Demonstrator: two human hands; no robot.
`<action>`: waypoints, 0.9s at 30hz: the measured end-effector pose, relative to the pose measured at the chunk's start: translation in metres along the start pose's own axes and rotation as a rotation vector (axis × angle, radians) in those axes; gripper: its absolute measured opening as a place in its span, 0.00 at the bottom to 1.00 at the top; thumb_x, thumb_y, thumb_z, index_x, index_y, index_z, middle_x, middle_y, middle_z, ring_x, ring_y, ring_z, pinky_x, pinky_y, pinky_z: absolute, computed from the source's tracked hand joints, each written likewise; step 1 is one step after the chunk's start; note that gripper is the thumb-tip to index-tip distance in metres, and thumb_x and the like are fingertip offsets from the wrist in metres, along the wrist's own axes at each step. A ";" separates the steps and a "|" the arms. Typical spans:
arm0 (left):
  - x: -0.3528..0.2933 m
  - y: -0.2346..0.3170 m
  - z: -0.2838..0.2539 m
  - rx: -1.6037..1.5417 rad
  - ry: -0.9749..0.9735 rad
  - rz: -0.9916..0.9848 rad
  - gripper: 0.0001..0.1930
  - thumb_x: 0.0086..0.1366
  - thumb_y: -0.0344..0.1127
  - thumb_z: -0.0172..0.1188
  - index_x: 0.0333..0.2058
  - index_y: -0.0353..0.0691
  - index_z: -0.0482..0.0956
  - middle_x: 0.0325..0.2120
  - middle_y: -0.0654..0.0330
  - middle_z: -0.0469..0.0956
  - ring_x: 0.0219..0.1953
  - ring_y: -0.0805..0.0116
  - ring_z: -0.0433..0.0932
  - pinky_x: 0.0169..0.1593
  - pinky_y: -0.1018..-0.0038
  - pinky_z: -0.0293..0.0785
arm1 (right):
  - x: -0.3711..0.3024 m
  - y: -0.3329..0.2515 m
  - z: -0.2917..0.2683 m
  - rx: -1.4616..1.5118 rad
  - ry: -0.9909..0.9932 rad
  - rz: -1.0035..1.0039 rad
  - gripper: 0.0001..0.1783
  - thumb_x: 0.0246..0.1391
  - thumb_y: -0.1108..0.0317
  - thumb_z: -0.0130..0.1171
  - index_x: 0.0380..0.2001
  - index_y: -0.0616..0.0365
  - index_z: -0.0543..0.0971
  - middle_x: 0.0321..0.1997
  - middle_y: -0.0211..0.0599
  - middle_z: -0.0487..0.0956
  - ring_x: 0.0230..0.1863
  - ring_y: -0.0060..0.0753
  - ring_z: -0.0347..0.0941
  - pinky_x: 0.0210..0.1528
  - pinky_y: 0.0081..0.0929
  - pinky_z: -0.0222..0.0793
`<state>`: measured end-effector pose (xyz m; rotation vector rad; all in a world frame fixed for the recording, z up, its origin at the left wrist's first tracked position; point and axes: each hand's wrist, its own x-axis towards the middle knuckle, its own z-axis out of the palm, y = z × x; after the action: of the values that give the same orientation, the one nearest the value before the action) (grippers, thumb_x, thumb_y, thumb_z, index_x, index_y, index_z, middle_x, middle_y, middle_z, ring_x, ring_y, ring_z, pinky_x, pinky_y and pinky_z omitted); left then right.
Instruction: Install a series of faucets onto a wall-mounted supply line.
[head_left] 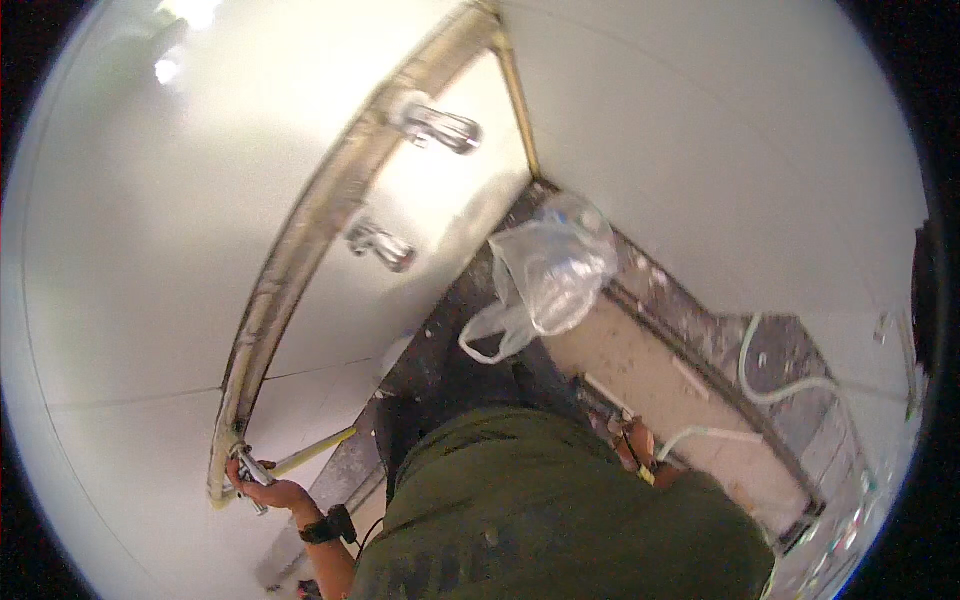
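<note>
My left hand (268, 490) is low on the left, closed around a chrome tap (250, 468) at the bottom end of a long brownish strip (300, 250) that runs up the white wall. A black band (328, 525) sits on that wrist. Two more chrome taps, an upper tap (442, 127) and a middle tap (382, 246), stick out of the wall just right of the strip. My right hand (636, 443) shows only partly past my green shirt (560, 510), near a white hose (700, 433); whether it holds anything is hidden.
A clear plastic bag (552, 270) lies on the dark, dusty floor (450, 340) by the wall corner. A pale raised ledge (660, 390) runs to the right, with a looped white hose (765, 385) beyond it. A yellowish pipe (518, 95) climbs the corner.
</note>
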<state>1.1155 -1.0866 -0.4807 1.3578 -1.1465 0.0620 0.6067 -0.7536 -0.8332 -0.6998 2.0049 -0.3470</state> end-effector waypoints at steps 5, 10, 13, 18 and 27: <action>-0.001 0.020 0.010 0.040 0.014 0.028 0.24 0.62 0.49 0.34 0.47 0.37 0.67 0.48 0.54 0.66 0.40 0.65 0.70 0.28 0.80 0.66 | 0.063 -0.113 -0.108 0.154 0.403 -0.093 0.25 0.36 0.65 0.60 0.39 0.66 0.65 0.26 0.40 0.74 0.31 0.32 0.73 0.28 0.31 0.68; -0.002 0.008 0.006 -0.098 0.046 0.032 0.26 0.63 0.53 0.34 0.47 0.38 0.67 0.51 0.54 0.63 0.42 0.65 0.69 0.30 0.80 0.67 | 0.042 -0.334 -0.237 0.176 0.698 -0.508 0.15 0.45 0.64 0.57 0.32 0.62 0.68 0.16 0.32 0.68 0.14 0.25 0.63 0.19 0.26 0.62; -0.002 0.007 0.006 -0.101 -0.010 0.057 0.27 0.63 0.55 0.35 0.46 0.37 0.68 0.51 0.53 0.61 0.43 0.66 0.69 0.32 0.78 0.68 | -0.034 -0.463 -0.295 -0.051 0.441 -0.473 0.14 0.52 0.61 0.57 0.35 0.59 0.71 0.16 0.27 0.69 0.16 0.18 0.62 0.20 0.22 0.60; 0.000 0.005 0.004 -0.124 0.000 0.082 0.27 0.62 0.55 0.36 0.43 0.36 0.69 0.51 0.51 0.60 0.47 0.61 0.67 0.41 0.71 0.67 | -0.111 -0.588 -0.307 -0.329 0.443 -0.978 0.16 0.48 0.61 0.62 0.37 0.60 0.74 0.16 0.32 0.72 0.19 0.20 0.66 0.23 0.22 0.62; 0.004 0.014 -0.002 -0.066 -0.063 0.071 0.25 0.61 0.52 0.36 0.41 0.35 0.69 0.50 0.47 0.60 0.48 0.56 0.65 0.50 0.63 0.63 | -0.095 -0.611 -0.304 -0.044 0.369 -0.762 0.14 0.52 0.62 0.58 0.21 0.58 0.71 0.13 0.25 0.68 0.14 0.16 0.62 0.15 0.19 0.58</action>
<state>1.1099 -1.0829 -0.4677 1.2687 -1.2397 0.0324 0.5863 -1.1942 -0.3043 -1.5122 2.0099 -0.9329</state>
